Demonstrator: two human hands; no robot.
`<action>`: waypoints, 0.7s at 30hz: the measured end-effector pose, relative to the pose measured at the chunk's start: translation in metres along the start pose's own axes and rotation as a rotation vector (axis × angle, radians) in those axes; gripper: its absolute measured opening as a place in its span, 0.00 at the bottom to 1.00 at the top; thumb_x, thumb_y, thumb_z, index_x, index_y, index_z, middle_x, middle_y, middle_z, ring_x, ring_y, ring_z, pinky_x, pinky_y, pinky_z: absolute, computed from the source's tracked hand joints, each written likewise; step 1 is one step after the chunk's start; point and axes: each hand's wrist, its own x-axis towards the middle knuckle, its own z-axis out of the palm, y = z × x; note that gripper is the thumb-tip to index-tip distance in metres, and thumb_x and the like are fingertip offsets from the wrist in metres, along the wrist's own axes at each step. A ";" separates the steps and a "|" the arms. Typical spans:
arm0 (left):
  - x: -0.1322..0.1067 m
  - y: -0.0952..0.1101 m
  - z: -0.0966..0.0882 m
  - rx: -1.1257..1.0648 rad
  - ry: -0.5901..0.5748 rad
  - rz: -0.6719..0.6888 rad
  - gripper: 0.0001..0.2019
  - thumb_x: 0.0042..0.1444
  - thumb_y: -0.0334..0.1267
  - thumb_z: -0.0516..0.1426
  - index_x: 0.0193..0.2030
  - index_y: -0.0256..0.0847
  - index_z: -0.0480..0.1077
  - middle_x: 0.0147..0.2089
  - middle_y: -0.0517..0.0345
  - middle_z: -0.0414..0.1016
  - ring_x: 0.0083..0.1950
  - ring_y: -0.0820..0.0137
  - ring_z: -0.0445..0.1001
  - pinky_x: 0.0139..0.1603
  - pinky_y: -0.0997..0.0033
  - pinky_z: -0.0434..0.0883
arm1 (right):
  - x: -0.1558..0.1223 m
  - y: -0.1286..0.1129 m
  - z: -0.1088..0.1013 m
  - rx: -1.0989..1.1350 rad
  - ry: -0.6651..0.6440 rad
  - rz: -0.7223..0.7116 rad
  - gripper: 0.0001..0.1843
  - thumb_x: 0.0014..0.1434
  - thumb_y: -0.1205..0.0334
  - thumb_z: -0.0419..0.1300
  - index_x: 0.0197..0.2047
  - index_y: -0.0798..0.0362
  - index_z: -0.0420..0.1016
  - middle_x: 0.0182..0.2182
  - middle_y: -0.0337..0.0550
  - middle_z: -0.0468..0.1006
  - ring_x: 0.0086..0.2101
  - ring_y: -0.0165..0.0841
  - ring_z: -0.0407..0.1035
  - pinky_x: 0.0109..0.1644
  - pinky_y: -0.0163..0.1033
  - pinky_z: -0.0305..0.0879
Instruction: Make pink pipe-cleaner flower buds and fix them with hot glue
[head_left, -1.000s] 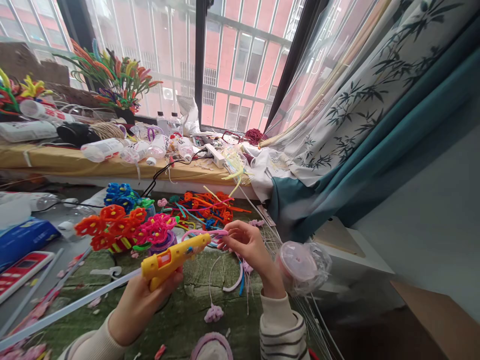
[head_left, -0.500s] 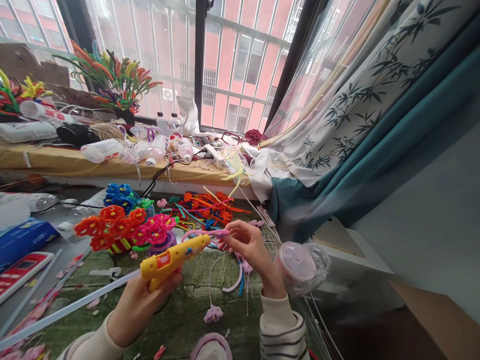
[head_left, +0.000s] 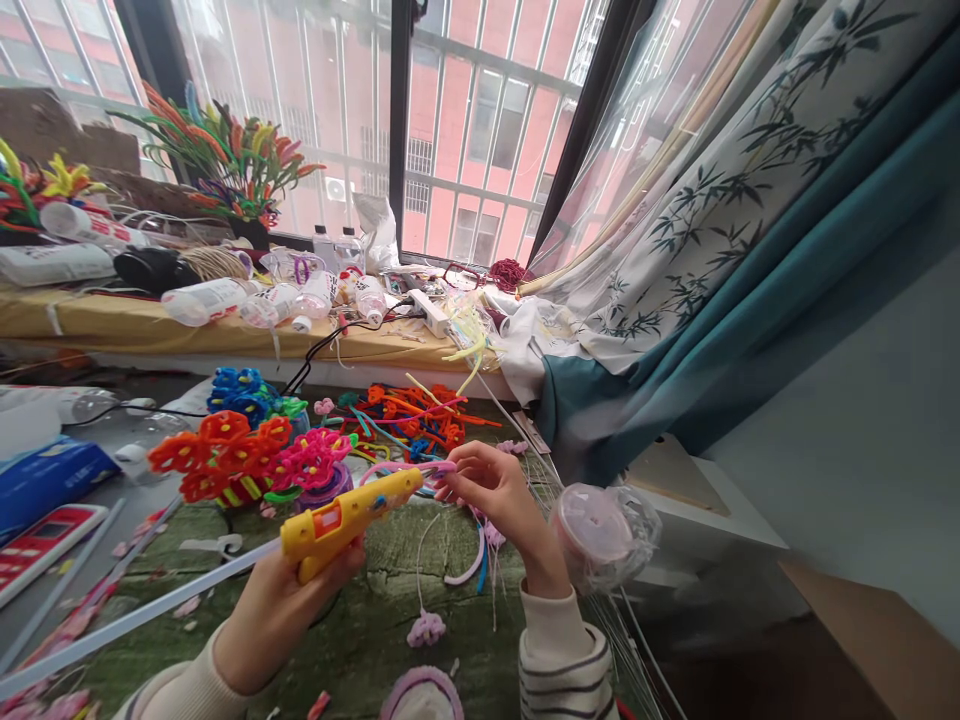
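My left hand (head_left: 300,590) is wrapped round the grip of a yellow glue gun (head_left: 349,515). A long whitish glue stick (head_left: 150,615) runs out of its back end toward the lower left. The gun's nozzle points right, close to the fingertips of my right hand (head_left: 499,490). Those fingers pinch one end of a pink pipe cleaner (head_left: 401,465), which curves away to the left behind the gun. Whether the nozzle touches the pipe cleaner I cannot tell. Below the hands a pale purple fuzzy flower (head_left: 427,628) on a thin stem lies on the green tabletop (head_left: 360,640).
Pipe-cleaner flowers in orange (head_left: 225,450), blue (head_left: 241,395) and pink (head_left: 313,455) stand at the left. Loose orange pipe cleaners (head_left: 427,415) lie behind the hands. A clear plastic-wrapped roll (head_left: 596,522) is at the right edge. Bottles (head_left: 202,300) crowd the windowsill.
Almost nothing differs. The glue gun's tip has shifted very slightly to the right, nearer the right fingertips. Both hands keep their hold.
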 end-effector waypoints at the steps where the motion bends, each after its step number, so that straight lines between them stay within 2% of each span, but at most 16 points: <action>1: 0.000 -0.003 0.000 0.005 -0.014 0.006 0.13 0.49 0.53 0.62 0.30 0.45 0.78 0.23 0.60 0.78 0.22 0.68 0.75 0.23 0.80 0.73 | 0.000 0.000 0.000 -0.004 -0.002 -0.002 0.18 0.51 0.48 0.69 0.35 0.52 0.73 0.27 0.39 0.80 0.29 0.34 0.77 0.33 0.36 0.72; 6: 0.002 -0.012 -0.001 0.018 -0.034 0.025 0.14 0.50 0.53 0.61 0.31 0.46 0.77 0.24 0.60 0.78 0.22 0.69 0.75 0.22 0.80 0.72 | 0.000 0.002 -0.001 0.000 -0.010 -0.005 0.17 0.52 0.49 0.69 0.36 0.52 0.74 0.27 0.40 0.80 0.29 0.34 0.77 0.33 0.36 0.72; 16: -0.003 0.000 0.002 -0.025 0.001 -0.052 0.16 0.49 0.56 0.61 0.29 0.45 0.77 0.24 0.59 0.78 0.25 0.68 0.74 0.25 0.79 0.71 | 0.000 0.001 -0.002 0.022 -0.005 -0.002 0.16 0.52 0.50 0.69 0.36 0.52 0.74 0.27 0.39 0.80 0.28 0.33 0.77 0.32 0.35 0.71; 21: -0.003 0.006 0.002 -0.035 0.012 -0.062 0.14 0.50 0.54 0.62 0.30 0.45 0.77 0.26 0.59 0.79 0.27 0.68 0.76 0.28 0.79 0.73 | 0.000 0.001 -0.003 0.033 0.003 0.000 0.16 0.52 0.51 0.69 0.36 0.53 0.73 0.27 0.39 0.81 0.28 0.33 0.77 0.32 0.34 0.71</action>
